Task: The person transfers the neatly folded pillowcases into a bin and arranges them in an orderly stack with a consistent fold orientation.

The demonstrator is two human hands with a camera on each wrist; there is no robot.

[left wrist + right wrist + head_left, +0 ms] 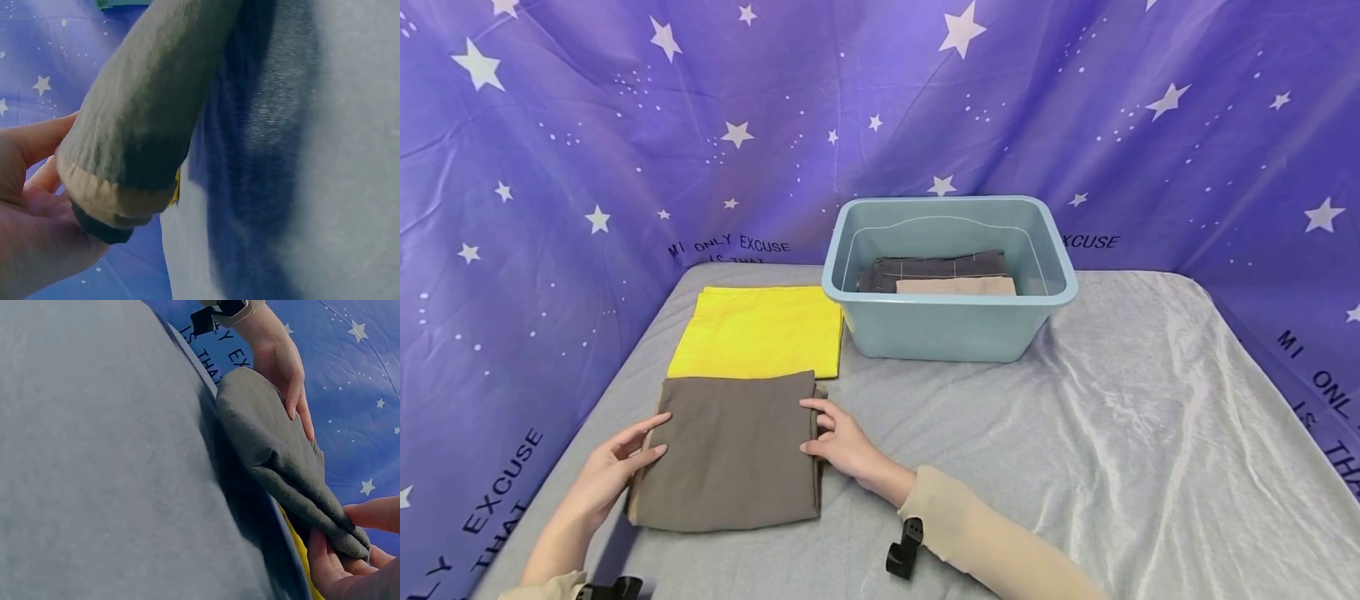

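A folded grey-brown cloth [737, 458] is held between both hands at the left front of the table. My left hand [601, 477] grips its left edge, thumb and fingertips on the top face. At the opposite edge, my right hand [844, 442] pinches the folded layers between thumb and fingers. The left wrist view shows the cloth [150, 112] raised off the table, with a tan layer along its lower fold. In the right wrist view its stacked folds [294, 469] run between the two hands. Just behind it lies a folded yellow cloth [756, 329].
A blue-green plastic bin [936, 329] stands at the back middle, holding a dark checked cloth [940, 266] and a beige cloth [957, 286]. Grey velvety fabric [1150, 433] covers the table. A purple star-patterned curtain [880, 67] hangs behind and along both sides.
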